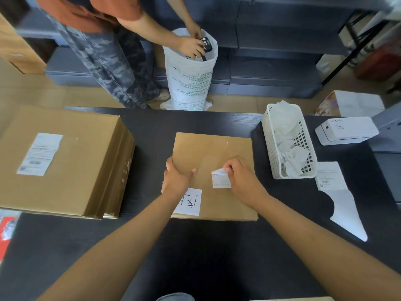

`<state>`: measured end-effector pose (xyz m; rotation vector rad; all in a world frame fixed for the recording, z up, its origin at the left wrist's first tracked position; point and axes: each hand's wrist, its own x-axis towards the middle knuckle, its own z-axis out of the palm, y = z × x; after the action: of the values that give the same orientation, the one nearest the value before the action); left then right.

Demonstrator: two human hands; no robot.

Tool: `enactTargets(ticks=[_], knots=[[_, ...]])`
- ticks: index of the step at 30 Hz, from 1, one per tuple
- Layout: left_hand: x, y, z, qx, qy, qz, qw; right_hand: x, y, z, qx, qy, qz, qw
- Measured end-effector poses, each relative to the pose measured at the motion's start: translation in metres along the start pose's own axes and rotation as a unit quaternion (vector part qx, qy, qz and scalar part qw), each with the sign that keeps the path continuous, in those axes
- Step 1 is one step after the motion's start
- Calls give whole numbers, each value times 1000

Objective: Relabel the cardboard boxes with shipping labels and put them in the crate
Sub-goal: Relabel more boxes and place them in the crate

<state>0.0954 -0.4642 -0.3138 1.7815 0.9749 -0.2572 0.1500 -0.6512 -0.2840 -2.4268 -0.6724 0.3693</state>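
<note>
1. A flat, matte brown cardboard box [213, 161] lay in the middle of the dark wood-grain table [195, 246], nearly square, its slightly longer side running from the near edge toward the far edge
2. The left hand [176, 178] gripped the box's left edge, thumb on top and fingers curled round the side
3. The right hand [242, 177] pinched the upper corner of a small white label [221, 180]; that corner was curled up off the cardboard while the lower part lay flat
4. A white square of paper [189, 202] with handwritten black marks sat near the box's front left corner
5. A larger box [65, 161] stood to the left, a rectangular printed label [40, 154] on its top, long side running toward the far edge
6. To the right stood a white perforated plastic basket [268, 148] of crumpled paper, a white label printer [346, 130] and a glossy backing sheet [341, 200]
</note>
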Motion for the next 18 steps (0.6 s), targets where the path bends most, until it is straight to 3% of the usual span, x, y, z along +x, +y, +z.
enactTargets(ticks=[4, 7, 9, 12, 14, 18], knots=[[2, -1, 0, -2, -4, 2, 1000, -23, -6, -8, 10, 66, -71, 995], [2, -1, 0, 9, -1, 4, 1000, -19, -15, -21, 89, 231, -25, 969], [2, -2, 0, 23, -2, 6, 1000, -6, -19, -36, 83, 308, 0, 948], [4, -1, 0, 40, -8, -8, 999, 2, -15, -47, 35, 273, 7, 961], [3, 2, 2, 77, 9, -15, 997, -3, -8, -42, 61, 239, 56, 967], [-2, 5, 4, 193, 88, 70, 975, -24, 6, -25, 111, 183, 151, 965]])
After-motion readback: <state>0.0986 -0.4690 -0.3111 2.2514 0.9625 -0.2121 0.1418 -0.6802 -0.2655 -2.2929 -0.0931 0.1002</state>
